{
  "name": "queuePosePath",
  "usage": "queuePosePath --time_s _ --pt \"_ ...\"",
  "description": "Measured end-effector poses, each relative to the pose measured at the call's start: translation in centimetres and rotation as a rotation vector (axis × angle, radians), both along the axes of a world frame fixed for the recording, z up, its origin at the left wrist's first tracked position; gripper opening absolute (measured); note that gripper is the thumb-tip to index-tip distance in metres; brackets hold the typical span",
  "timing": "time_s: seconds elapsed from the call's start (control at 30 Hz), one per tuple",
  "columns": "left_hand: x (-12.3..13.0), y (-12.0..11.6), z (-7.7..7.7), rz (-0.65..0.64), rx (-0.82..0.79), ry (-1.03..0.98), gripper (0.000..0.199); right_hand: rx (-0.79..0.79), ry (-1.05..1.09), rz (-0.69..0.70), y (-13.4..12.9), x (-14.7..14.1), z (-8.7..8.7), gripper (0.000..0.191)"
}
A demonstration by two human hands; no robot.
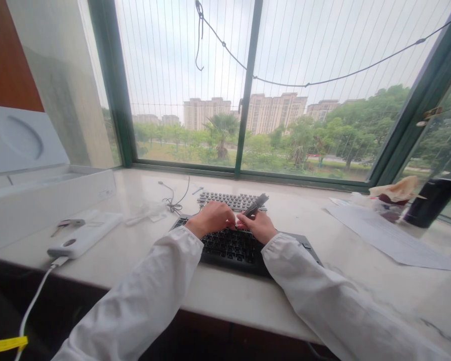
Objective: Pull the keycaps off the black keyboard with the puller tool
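My right hand (261, 226) is closed around a small black brush-like tool (256, 205), whose jagged end points up and to the right, away from me. Thumb and fingertips of my left hand (217, 218) are pinched together close to the right fingertips; whatever they hold is too small or hidden to name. Both hands hover over or rest on a black keyboard (229, 248), which shows dark square key positions and is partly covered by my hands and sleeves. Just behind it lie rows of grey keycaps (231, 199), laid out like a keyboard.
Left on the white windowsill counter (210, 296) are a white power bank (84, 235) with a cable, keys (69, 224), a clear plastic piece (145, 213), a thin black cable (173, 203) and an open white box (52, 200). Paper sheets (394, 235) and a black cylinder (432, 200) stand right.
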State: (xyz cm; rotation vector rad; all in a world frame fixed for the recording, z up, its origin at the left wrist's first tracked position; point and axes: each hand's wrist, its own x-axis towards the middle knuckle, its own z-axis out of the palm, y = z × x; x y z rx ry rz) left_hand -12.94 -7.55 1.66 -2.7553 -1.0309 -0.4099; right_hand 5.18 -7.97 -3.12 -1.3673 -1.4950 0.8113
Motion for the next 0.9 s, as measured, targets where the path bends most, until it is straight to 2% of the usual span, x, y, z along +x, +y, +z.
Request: queuePosePath --time_s 0.57,0.8,0.9 --pt "-0.2 0.5 -0.3 0.117 -0.118 -0.07 0.016 -0.002 0.037 0.056 0.3 0.2 -0.2 0.023" --pt "-0.2 -0.3 0.2 -0.016 -0.039 0.047 0.021 -0.044 0.107 0.078 0.6 0.3 -0.5 0.023" --pt "-0.1 -0.7 0.4 -0.027 0.007 0.086 0.023 -0.048 0.125 0.074 0.8 0.4 -0.8 0.023"
